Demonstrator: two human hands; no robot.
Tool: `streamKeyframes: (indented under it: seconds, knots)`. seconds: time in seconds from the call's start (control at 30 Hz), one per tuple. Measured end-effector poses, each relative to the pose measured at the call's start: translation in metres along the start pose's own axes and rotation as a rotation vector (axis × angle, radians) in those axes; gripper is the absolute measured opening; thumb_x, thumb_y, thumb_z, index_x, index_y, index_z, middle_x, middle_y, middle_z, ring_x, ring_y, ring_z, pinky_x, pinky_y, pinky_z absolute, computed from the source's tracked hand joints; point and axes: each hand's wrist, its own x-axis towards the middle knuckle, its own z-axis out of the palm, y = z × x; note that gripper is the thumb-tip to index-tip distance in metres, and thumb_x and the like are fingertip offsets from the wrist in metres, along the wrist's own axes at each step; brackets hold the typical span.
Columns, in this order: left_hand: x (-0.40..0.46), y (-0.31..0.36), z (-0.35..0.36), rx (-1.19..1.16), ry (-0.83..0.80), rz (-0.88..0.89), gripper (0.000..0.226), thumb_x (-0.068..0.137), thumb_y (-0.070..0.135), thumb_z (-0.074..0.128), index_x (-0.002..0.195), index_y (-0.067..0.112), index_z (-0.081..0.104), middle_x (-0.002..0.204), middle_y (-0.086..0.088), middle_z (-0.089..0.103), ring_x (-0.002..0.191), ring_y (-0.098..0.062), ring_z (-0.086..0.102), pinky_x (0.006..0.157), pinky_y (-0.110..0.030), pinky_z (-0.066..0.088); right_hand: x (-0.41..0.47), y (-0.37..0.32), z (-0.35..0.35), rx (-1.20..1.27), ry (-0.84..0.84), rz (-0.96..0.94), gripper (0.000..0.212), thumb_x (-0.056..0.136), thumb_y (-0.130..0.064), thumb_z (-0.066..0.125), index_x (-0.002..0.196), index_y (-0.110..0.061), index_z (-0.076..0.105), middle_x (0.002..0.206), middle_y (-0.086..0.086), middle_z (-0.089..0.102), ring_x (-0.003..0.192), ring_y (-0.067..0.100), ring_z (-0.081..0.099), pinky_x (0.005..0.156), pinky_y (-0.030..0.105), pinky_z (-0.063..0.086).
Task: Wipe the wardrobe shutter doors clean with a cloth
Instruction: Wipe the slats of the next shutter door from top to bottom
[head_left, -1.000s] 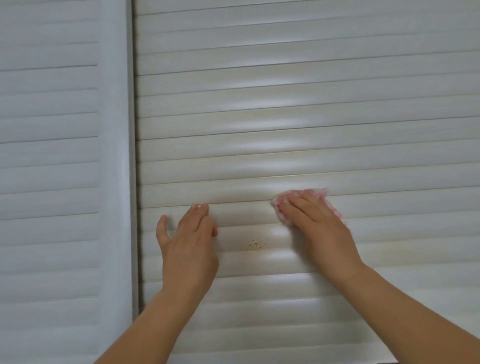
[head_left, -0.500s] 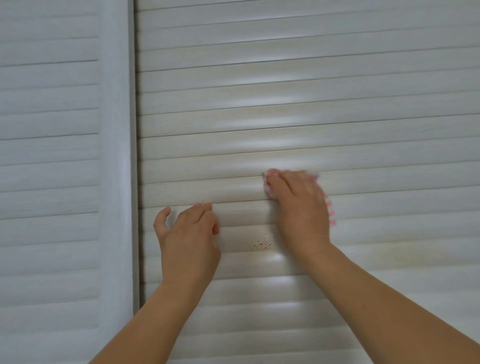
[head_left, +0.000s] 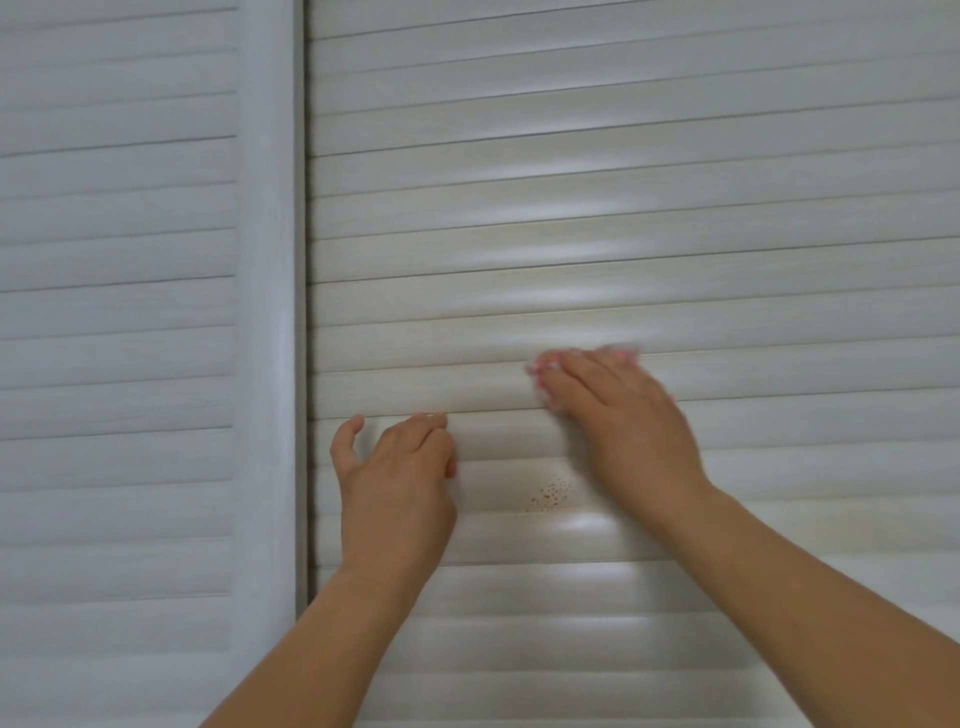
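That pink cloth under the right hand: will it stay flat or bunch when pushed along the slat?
The cloth looks soft and floppy, rumpled beneath the right hand, so it probably bunches. The glossy shutter door suggests it slides easily.

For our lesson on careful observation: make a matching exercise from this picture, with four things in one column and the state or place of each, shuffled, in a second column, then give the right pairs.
Column one:
1. left hand
2. right hand
3. cloth
4. brown speckled stain

Column two:
A. pink and white, pressed flat under fingers
B. on a slat between the two wrists, uncovered
C. bare, resting on the shutter door near its left edge
D. lies over the cloth, blurred

Pairs: 1-C, 2-D, 3-A, 4-B
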Motion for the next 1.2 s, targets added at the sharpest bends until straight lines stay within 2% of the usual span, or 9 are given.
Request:
streamKeyframes:
  seconds: [0.1,0.2,0.3,0.47,0.57,0.77,0.83,0.97,1.2]
  knots:
    - [-0.001,-0.001,0.001,-0.018,-0.026,-0.004,0.039,0.055,-0.017,0.065,0.059,0.020,0.052,0.094,-0.001,0.071,0.089,-0.019,0.068,0.100,-0.044,0.017,-0.022,0.029,-0.018,-0.005,0.077,0.154,0.040,0.089,-0.013,0.038,0.118,-0.005,0.064,0.122,0.012,0.062,0.111,0.034,0.057,0.097,0.039,0.043]
    - [-0.001,-0.002,0.002,-0.018,-0.040,-0.011,0.042,0.051,-0.018,0.069,0.058,0.019,0.052,0.094,-0.002,0.071,0.089,-0.020,0.068,0.100,-0.045,0.018,-0.033,0.048,-0.028,0.051,0.171,0.375,0.052,0.073,0.002,0.037,0.120,0.000,0.062,0.126,0.017,0.059,0.119,0.031,0.046,0.107,0.014,0.019]
    - [-0.001,-0.002,0.004,-0.017,-0.036,0.000,0.041,0.050,-0.017,0.070,0.058,0.019,0.052,0.093,-0.002,0.071,0.090,-0.020,0.068,0.099,-0.043,0.019,-0.022,0.043,-0.019,0.104,0.284,0.532,0.053,0.074,0.006,0.038,0.122,-0.001,0.061,0.126,0.017,0.057,0.119,0.035,0.047,0.106,0.010,0.015]
    - [0.000,-0.005,0.004,-0.027,-0.020,0.028,0.039,0.050,-0.016,0.071,0.058,0.019,0.053,0.093,0.000,0.071,0.088,-0.019,0.067,0.099,-0.042,0.020,0.022,0.014,0.006,0.051,0.261,0.305,0.047,0.078,-0.006,0.037,0.118,-0.001,0.063,0.120,0.016,0.061,0.113,0.037,0.053,0.099,0.041,0.034]
    - [-0.001,-0.008,0.004,-0.062,-0.005,0.046,0.038,0.053,-0.016,0.067,0.058,0.019,0.052,0.096,0.001,0.070,0.090,-0.018,0.067,0.099,-0.042,0.021,0.044,-0.014,0.025,0.085,0.202,0.158,0.043,0.077,-0.004,0.043,0.114,-0.002,0.065,0.116,0.014,0.063,0.107,0.037,0.057,0.093,0.045,0.041]
    - [-0.006,-0.019,0.002,-0.186,0.024,0.063,0.027,0.071,0.006,0.030,0.061,0.019,0.051,0.094,0.006,0.067,0.087,-0.005,0.055,0.099,-0.044,0.029,0.070,-0.080,0.055,0.128,0.041,-0.011,0.053,0.074,-0.019,0.035,0.112,-0.002,0.067,0.115,0.017,0.065,0.111,0.038,0.059,0.097,0.052,0.042]
    - [-0.010,-0.023,0.000,-0.207,0.024,0.069,0.028,0.073,0.007,0.028,0.063,0.018,0.051,0.090,0.007,0.065,0.084,-0.004,0.052,0.097,-0.049,0.034,0.072,-0.088,0.057,0.118,-0.033,-0.033,0.059,0.070,-0.023,0.034,0.115,-0.004,0.067,0.118,0.015,0.064,0.115,0.037,0.057,0.098,0.056,0.040]
    - [-0.024,-0.027,-0.004,-0.169,-0.003,0.035,0.028,0.072,0.007,0.029,0.065,0.017,0.054,0.109,-0.002,0.066,0.106,-0.010,0.051,0.096,-0.041,0.030,0.051,-0.089,0.052,0.131,-0.104,-0.099,0.060,0.072,-0.026,0.031,0.118,-0.006,0.066,0.125,0.013,0.062,0.121,0.036,0.053,0.102,0.055,0.033]
    - [-0.034,-0.014,-0.005,-0.129,-0.040,-0.023,0.027,0.068,0.009,0.027,0.066,0.020,0.052,0.116,-0.003,0.063,0.103,-0.010,0.051,0.094,-0.040,0.027,0.009,-0.062,0.039,0.066,-0.156,-0.273,0.052,0.079,-0.012,0.032,0.117,-0.009,0.067,0.124,0.010,0.063,0.119,0.033,0.056,0.100,0.056,0.037]
